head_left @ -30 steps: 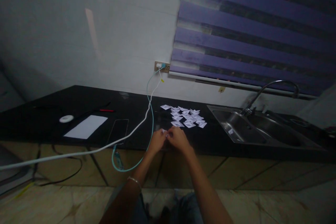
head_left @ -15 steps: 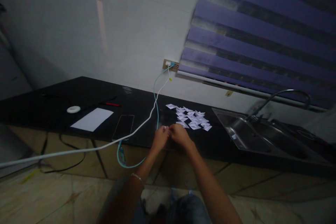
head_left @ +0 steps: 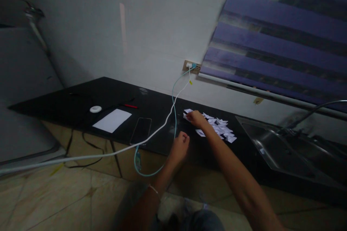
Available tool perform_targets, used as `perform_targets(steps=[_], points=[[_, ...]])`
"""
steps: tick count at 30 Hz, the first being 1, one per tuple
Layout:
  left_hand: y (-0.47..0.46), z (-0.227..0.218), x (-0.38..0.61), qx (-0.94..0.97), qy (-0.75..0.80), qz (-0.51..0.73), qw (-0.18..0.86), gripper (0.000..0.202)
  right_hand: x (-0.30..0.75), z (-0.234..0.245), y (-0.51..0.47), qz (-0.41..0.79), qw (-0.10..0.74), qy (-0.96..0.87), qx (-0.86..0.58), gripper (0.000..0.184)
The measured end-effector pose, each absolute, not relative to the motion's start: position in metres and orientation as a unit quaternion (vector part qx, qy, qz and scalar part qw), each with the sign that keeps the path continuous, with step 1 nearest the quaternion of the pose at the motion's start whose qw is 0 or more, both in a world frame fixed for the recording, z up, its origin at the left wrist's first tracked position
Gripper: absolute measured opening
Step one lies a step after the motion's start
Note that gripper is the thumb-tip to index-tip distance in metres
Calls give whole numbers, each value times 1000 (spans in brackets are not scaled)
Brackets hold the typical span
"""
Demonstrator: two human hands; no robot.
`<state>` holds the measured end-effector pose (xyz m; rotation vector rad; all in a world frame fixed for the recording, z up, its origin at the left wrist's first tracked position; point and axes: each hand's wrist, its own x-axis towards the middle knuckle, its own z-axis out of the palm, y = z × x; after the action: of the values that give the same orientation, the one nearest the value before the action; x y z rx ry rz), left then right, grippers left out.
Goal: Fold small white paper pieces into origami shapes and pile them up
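Note:
My right hand reaches over the left end of a group of folded white paper boats on the black counter. Its fingers are pinched at a small white paper boat, which they partly cover. Just beyond lies another folded boat. Near the counter's front edge, my left hand is held with curled fingers, and nothing shows in it. A bracelet circles the left wrist.
A white paper sheet, a phone, a red pen and a round white object lie left on the counter. A white cable crosses in front from the wall outlet. A steel sink is at right.
My hands, together at the front edge before, have parted. The right hand has moved forward to the paper boats; the left stays near the edge. The view has swung left.

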<state>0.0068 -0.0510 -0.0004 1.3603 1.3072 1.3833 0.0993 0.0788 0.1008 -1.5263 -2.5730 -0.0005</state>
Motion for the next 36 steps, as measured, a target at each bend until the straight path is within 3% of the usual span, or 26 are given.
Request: perform_targets(steps=[8, 19, 27, 30, 36], points=[[-55, 1, 6, 572, 548, 494, 359, 21, 86, 80, 137, -39, -27, -856, -515, 20], [-58, 2, 10, 621, 568, 438, 317, 24, 102, 57, 160, -45, -36, -844, -534, 22], [-57, 2, 10, 630, 565, 434, 310, 23, 103, 78, 157, -37, -35, -850, -524, 22], [-58, 4, 10, 633, 559, 435, 313, 23, 110, 89, 144, -41, 27, -862, -504, 21], [-60, 7, 7, 641, 534, 449, 320, 23, 153, 67, 62, -21, 270, -850, -452, 19]])
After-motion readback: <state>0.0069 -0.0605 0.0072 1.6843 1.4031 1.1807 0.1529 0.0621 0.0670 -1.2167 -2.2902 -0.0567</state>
